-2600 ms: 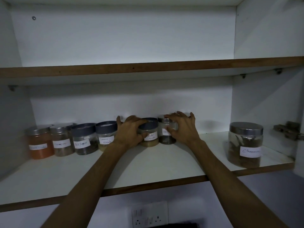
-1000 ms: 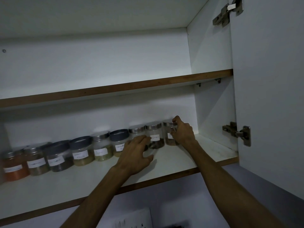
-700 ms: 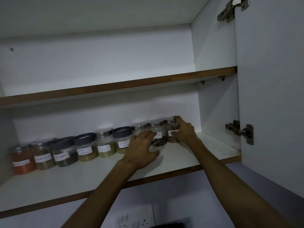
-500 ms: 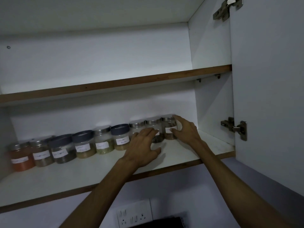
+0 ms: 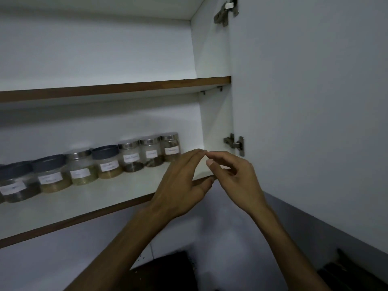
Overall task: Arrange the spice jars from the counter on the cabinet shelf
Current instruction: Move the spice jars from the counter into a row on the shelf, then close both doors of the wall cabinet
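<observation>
Inside the open white cabinet [image 5: 105, 51], looking up from below. Cabinet door [image 5: 310, 101] stands swung open at right and fills that side of the view; two metal hinges on its inner edge, the upper hinge [image 5: 226, 11] near the top, the lower hinge [image 5: 235, 143] level with the jars. Two brown-edged boards: upper shelf [image 5: 115, 89] shows only its front edge and underside; lower shelf [image 5: 84, 202] carries the jars.

Spice jars [image 5: 109, 161] sit in one row along the back of the lower shelf, side by side, upright, each with a white paper label. Writing too blurred to read. Row runs from the left frame edge to just short of the right wall. Lids mixed: dark grey jar [image 5: 51, 175] toward the left, silver-lidded jar [image 5: 170, 147] last on the right.

My left hand [image 5: 182, 185] is out in front of the shelf edge, fingers stretched and loosely together, holding nothing. My right hand [image 5: 235, 175] is beside it, fingers half curled, also empty. Fingertips of the two hands nearly meet. Both are clear of the jars.

Below the shelf: pale wall, a dark surface [image 5: 165, 271] at the bottom.
</observation>
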